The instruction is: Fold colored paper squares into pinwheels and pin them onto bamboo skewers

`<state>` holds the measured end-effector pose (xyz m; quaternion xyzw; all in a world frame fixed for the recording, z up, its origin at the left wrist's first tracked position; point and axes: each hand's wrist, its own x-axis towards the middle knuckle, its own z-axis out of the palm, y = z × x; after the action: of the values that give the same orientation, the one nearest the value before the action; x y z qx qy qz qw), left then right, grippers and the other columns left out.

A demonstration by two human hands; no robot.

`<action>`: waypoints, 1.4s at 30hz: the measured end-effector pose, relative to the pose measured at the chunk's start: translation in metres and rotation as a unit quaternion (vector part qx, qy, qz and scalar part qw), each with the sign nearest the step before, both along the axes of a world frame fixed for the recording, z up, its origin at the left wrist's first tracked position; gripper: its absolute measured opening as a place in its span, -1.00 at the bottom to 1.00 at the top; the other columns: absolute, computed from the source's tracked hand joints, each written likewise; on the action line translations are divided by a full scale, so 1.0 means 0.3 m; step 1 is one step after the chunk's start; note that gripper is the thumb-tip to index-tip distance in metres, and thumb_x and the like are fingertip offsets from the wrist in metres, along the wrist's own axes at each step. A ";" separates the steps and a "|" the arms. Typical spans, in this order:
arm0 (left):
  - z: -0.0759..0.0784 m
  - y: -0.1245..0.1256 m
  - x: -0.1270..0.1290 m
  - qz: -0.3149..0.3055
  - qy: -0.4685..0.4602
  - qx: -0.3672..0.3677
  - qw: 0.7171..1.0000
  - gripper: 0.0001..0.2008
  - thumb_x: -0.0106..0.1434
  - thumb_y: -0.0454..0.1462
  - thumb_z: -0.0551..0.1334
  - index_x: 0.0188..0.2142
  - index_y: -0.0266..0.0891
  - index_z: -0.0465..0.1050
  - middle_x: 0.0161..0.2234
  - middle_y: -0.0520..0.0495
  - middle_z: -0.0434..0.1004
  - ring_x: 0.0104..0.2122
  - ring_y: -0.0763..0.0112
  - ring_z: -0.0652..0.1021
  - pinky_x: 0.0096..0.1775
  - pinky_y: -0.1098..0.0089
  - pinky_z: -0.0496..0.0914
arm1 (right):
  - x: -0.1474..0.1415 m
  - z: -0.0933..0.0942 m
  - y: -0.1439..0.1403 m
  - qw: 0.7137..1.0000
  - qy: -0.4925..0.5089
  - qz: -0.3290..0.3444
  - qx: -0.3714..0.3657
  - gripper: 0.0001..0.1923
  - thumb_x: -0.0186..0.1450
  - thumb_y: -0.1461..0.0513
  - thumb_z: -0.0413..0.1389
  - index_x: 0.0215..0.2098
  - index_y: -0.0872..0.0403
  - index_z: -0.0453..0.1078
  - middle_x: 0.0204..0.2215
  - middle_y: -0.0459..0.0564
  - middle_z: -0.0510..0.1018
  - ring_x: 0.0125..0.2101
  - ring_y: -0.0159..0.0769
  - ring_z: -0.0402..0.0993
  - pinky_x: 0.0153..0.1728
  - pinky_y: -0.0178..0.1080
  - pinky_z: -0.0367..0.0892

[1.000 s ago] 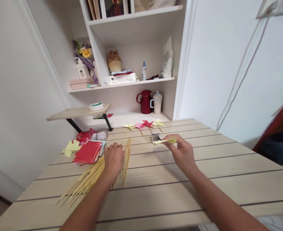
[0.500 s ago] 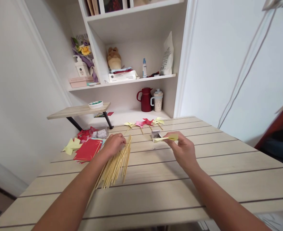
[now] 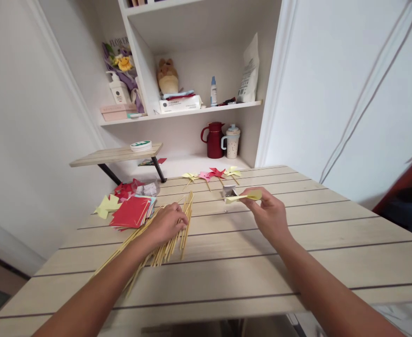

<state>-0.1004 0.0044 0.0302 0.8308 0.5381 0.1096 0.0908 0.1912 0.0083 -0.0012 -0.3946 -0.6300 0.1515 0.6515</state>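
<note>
My left hand rests on a spread of thin wooden sticks, its fingers curled down among them. Which stick is between the fingertips is hidden. Between thumb and fingers, my right hand pinches a pale yellow paper pinwheel, seen almost edge-on above the table. Just behind that pinwheel stands a small open box, with a tiny pale piece lying in front of it.
Finished pinwheels on sticks lie in a row at the back. To the left are red paper squares, a yellow pinwheel head and a clear container. A small raised stand and a red jug are behind.
My left hand has come slightly nearer to me, and several sticks have fanned out to the left under my forearm. My right hand still holds the yellow pinwheel. The view has shifted a little.
</note>
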 end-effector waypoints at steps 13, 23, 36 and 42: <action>-0.017 -0.036 0.049 0.016 0.072 0.054 0.996 -0.81 0.30 -0.30 0.21 -0.30 -0.09 0.64 -0.23 -0.08 0.50 -0.13 0.21 0.46 -0.12 0.26 0.20 | -0.005 0.010 -0.002 1.000 0.016 0.002 -0.011 -0.92 0.28 0.16 0.22 -0.35 -0.01 0.50 -0.31 -0.07 0.56 -0.26 -0.23 0.44 -0.19 -0.19 0.30; -0.069 -0.035 0.187 0.044 0.144 0.075 0.986 -0.71 0.28 -0.09 0.27 -0.36 -0.26 0.61 -0.19 -0.22 0.54 -0.12 0.08 0.49 -0.10 0.17 0.23 | -0.002 0.010 0.000 1.000 0.006 0.009 -0.011 -0.93 0.30 0.17 0.20 -0.33 -0.02 0.50 -0.31 -0.06 0.56 -0.24 -0.22 0.44 -0.19 -0.19 0.28; -0.061 0.008 0.295 0.083 0.156 0.051 0.983 -0.77 0.29 -0.37 0.13 -0.23 -0.29 0.59 -0.09 -0.27 0.53 -0.05 0.10 0.49 -0.08 0.20 0.26 | 0.005 0.021 0.013 0.997 0.057 0.026 -0.053 -0.90 0.24 0.15 0.23 -0.37 0.01 0.51 -0.35 -0.07 0.56 -0.30 -0.22 0.44 -0.20 -0.19 0.30; -0.073 0.025 0.312 0.082 0.182 0.074 0.977 -0.62 0.26 -0.52 0.01 -0.16 -0.34 0.59 -0.11 -0.32 0.55 -0.04 0.08 0.51 -0.05 0.19 0.29 | 0.008 0.028 0.012 0.995 0.070 0.031 -0.060 -0.88 0.22 0.14 0.23 -0.37 0.02 0.54 -0.36 -0.06 0.59 -0.30 -0.20 0.44 -0.21 -0.18 0.32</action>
<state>-0.0067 0.0120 0.0082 0.7942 0.6024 0.0036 -0.0798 0.1937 0.0119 0.0073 -0.4019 -0.5846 0.2363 0.6640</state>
